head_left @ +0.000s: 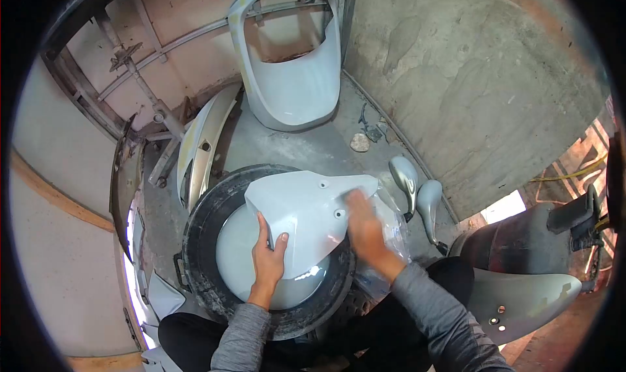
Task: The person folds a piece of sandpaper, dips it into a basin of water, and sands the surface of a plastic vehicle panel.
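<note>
Left hand (267, 262) is half-closed, gripping a curved, white, plastic-looking panel (301, 206); right hand (366, 232), blurred, is apparently rubbing it, holding unclear; another stroke is calling for steadiness.

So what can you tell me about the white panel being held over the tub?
The white panel looks like smooth, glossy moulded plastic, broad with a tapering end and two small dark-centred holes. It is tilted above the cloudy liquid in the black tub. The left hand grips its near edge; the blurred right hand is at its narrower end.
</note>
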`<move>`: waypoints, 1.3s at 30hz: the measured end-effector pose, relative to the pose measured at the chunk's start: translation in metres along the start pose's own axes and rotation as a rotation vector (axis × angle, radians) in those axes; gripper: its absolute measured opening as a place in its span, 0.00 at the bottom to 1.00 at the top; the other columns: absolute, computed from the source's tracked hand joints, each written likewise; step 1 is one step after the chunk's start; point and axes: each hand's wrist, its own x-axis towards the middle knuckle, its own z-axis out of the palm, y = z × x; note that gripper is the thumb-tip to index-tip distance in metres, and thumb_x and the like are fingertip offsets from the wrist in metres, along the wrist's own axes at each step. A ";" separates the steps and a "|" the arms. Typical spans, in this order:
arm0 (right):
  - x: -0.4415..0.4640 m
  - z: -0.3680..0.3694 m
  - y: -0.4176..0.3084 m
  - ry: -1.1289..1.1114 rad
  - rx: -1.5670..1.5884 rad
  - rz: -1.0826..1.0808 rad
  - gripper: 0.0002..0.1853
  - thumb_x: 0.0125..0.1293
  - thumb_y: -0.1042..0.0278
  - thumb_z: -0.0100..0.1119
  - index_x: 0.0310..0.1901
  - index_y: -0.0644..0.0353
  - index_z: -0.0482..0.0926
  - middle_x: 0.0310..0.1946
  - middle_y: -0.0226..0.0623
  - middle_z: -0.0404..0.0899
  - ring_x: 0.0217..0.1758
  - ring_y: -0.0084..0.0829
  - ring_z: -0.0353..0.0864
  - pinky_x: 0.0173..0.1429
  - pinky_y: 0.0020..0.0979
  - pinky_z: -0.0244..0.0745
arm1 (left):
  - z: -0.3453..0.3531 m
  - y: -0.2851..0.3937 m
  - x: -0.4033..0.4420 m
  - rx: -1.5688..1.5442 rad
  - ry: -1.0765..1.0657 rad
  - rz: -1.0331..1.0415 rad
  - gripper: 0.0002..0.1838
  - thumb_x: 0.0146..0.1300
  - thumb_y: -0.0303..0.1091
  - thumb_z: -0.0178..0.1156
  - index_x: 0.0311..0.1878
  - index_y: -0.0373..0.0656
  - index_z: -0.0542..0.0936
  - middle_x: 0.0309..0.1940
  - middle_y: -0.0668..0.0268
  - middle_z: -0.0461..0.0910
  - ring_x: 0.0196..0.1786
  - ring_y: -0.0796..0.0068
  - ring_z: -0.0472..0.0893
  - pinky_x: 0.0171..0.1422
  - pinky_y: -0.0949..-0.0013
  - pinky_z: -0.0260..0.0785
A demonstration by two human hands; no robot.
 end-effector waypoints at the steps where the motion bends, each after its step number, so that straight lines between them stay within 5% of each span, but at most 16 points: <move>1: -0.011 -0.003 -0.016 -0.072 0.079 -0.155 0.22 0.76 0.72 0.44 0.65 0.77 0.74 0.70 0.66 0.69 0.76 0.61 0.66 0.82 0.52 0.56 | -0.002 0.003 0.001 0.021 -0.033 -0.046 0.45 0.71 0.35 0.62 0.84 0.40 0.49 0.62 0.37 0.79 0.61 0.53 0.83 0.69 0.62 0.70; 6: 0.027 0.006 0.040 0.099 -0.049 0.204 0.22 0.77 0.69 0.46 0.65 0.74 0.76 0.70 0.65 0.70 0.78 0.58 0.64 0.82 0.49 0.57 | -0.001 -0.001 -0.001 0.029 -0.025 -0.032 0.46 0.70 0.35 0.63 0.84 0.41 0.49 0.62 0.37 0.79 0.62 0.53 0.83 0.69 0.61 0.70; 9: -0.007 -0.005 -0.015 -0.046 0.072 -0.119 0.23 0.73 0.74 0.45 0.64 0.78 0.74 0.69 0.68 0.70 0.76 0.63 0.66 0.82 0.52 0.56 | -0.001 -0.002 0.003 0.008 -0.019 0.002 0.47 0.70 0.35 0.64 0.84 0.41 0.49 0.62 0.37 0.79 0.63 0.53 0.82 0.70 0.62 0.70; 14: 0.024 0.005 0.030 0.110 -0.059 0.164 0.23 0.71 0.77 0.48 0.65 0.76 0.74 0.69 0.66 0.71 0.78 0.59 0.65 0.82 0.52 0.55 | -0.004 0.000 0.001 0.013 -0.029 -0.040 0.46 0.70 0.36 0.64 0.84 0.40 0.49 0.63 0.38 0.79 0.64 0.53 0.81 0.70 0.63 0.69; 16: -0.010 0.008 -0.004 -0.016 -0.005 -0.172 0.22 0.75 0.71 0.47 0.65 0.76 0.75 0.69 0.65 0.71 0.78 0.59 0.65 0.82 0.49 0.57 | -0.004 -0.001 0.000 0.006 -0.032 -0.025 0.46 0.71 0.36 0.64 0.84 0.40 0.48 0.63 0.38 0.79 0.64 0.54 0.81 0.70 0.63 0.69; 18: -0.001 0.005 0.002 -0.058 0.049 -0.156 0.22 0.76 0.70 0.46 0.64 0.76 0.76 0.70 0.65 0.70 0.77 0.59 0.65 0.82 0.48 0.56 | 0.002 -0.015 0.003 0.095 -0.018 0.019 0.47 0.70 0.36 0.64 0.84 0.40 0.48 0.64 0.38 0.78 0.64 0.55 0.81 0.70 0.63 0.69; 20: 0.030 0.011 0.039 0.137 -0.014 0.168 0.21 0.74 0.73 0.51 0.64 0.73 0.77 0.70 0.62 0.72 0.78 0.57 0.66 0.82 0.50 0.56 | -0.001 -0.006 0.000 0.056 -0.027 -0.009 0.47 0.70 0.36 0.64 0.84 0.40 0.48 0.64 0.38 0.78 0.64 0.55 0.81 0.70 0.63 0.69; 25: -0.009 -0.002 0.006 -0.022 0.099 -0.211 0.21 0.76 0.71 0.47 0.65 0.73 0.77 0.71 0.62 0.70 0.76 0.60 0.68 0.81 0.48 0.59 | -0.003 -0.011 0.004 0.018 -0.023 0.017 0.45 0.71 0.38 0.64 0.84 0.40 0.51 0.65 0.38 0.78 0.65 0.55 0.81 0.71 0.64 0.68; 26: 0.001 -0.001 0.022 -0.021 0.096 -0.215 0.21 0.76 0.71 0.47 0.65 0.73 0.77 0.71 0.62 0.70 0.76 0.60 0.68 0.81 0.48 0.59 | -0.003 -0.016 0.005 0.014 -0.021 0.020 0.45 0.71 0.38 0.64 0.84 0.40 0.51 0.65 0.38 0.78 0.65 0.55 0.81 0.71 0.64 0.68; 28: 0.030 -0.004 0.045 0.097 -0.003 0.135 0.21 0.74 0.72 0.52 0.65 0.71 0.78 0.70 0.59 0.72 0.77 0.56 0.68 0.82 0.49 0.58 | -0.001 -0.009 0.005 0.108 0.007 0.032 0.44 0.72 0.38 0.64 0.84 0.40 0.51 0.65 0.38 0.78 0.65 0.56 0.81 0.71 0.64 0.68; 30: 0.008 -0.004 0.026 0.118 -0.037 0.068 0.21 0.74 0.71 0.52 0.65 0.71 0.77 0.71 0.59 0.72 0.77 0.54 0.69 0.81 0.49 0.59 | -0.004 -0.004 0.003 -0.013 -0.050 -0.097 0.44 0.72 0.38 0.64 0.84 0.40 0.51 0.66 0.38 0.76 0.66 0.55 0.80 0.71 0.63 0.68; 32: -0.011 -0.015 -0.008 -0.082 0.107 -0.261 0.20 0.72 0.73 0.50 0.61 0.74 0.78 0.66 0.61 0.76 0.75 0.57 0.70 0.81 0.50 0.59 | -0.007 -0.010 0.005 -0.032 -0.060 -0.094 0.44 0.72 0.38 0.63 0.84 0.40 0.51 0.66 0.38 0.77 0.66 0.55 0.80 0.72 0.62 0.67; 34: 0.002 -0.001 0.034 -0.058 0.079 -0.262 0.19 0.72 0.74 0.50 0.60 0.74 0.79 0.65 0.61 0.77 0.74 0.58 0.71 0.80 0.51 0.60 | -0.002 -0.014 0.005 0.008 -0.028 -0.016 0.44 0.72 0.38 0.63 0.84 0.39 0.51 0.67 0.38 0.76 0.66 0.55 0.80 0.72 0.62 0.67; 36: 0.027 -0.002 0.051 0.137 -0.051 0.031 0.20 0.70 0.73 0.53 0.60 0.69 0.81 0.65 0.57 0.78 0.75 0.52 0.72 0.80 0.49 0.62 | -0.001 -0.014 0.005 0.033 -0.021 -0.022 0.44 0.71 0.37 0.63 0.84 0.39 0.51 0.67 0.38 0.75 0.67 0.54 0.79 0.73 0.62 0.66; 39: -0.005 -0.008 0.020 0.016 -0.011 -0.164 0.20 0.70 0.72 0.52 0.60 0.70 0.81 0.65 0.58 0.78 0.74 0.52 0.73 0.81 0.50 0.61 | -0.009 -0.019 0.007 -0.073 -0.057 -0.061 0.44 0.72 0.37 0.63 0.84 0.39 0.50 0.69 0.37 0.73 0.69 0.53 0.77 0.75 0.62 0.65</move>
